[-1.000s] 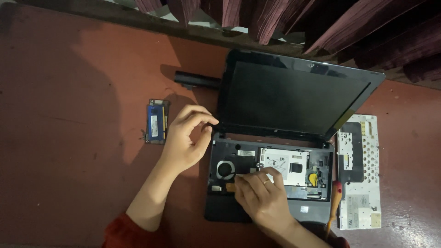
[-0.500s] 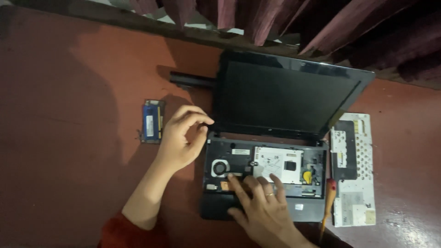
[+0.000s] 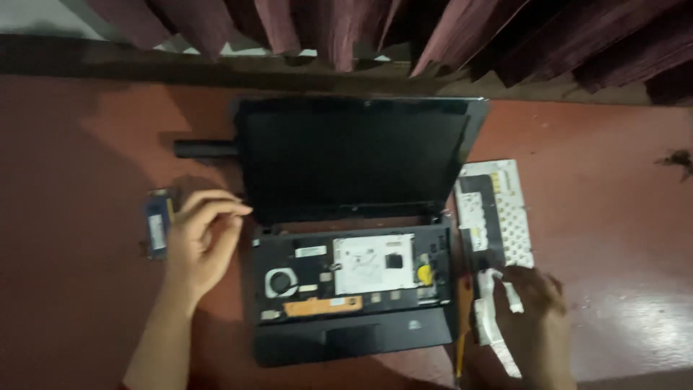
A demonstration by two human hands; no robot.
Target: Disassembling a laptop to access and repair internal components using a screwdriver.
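Two hands: right hand [image 3: 530,318] on white keyboard panel [image 3: 498,217]; left hand [image 3: 202,242] nr laptop [image 3: 354,289]

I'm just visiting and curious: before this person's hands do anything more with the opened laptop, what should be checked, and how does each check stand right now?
1. Laptop interior exposed, keyboard off: ok.
2. Removed keyboard panel lies flat on the floor beside it: ok.
3. Right hand on the panel's lower end; firm grip: cannot tell.
4. Left hand off the laptop, holding nothing seen: ok.
5. Small blue module lies apart, left of the hand: ok.
6. Screwdriver beside the laptop's right edge: ok.
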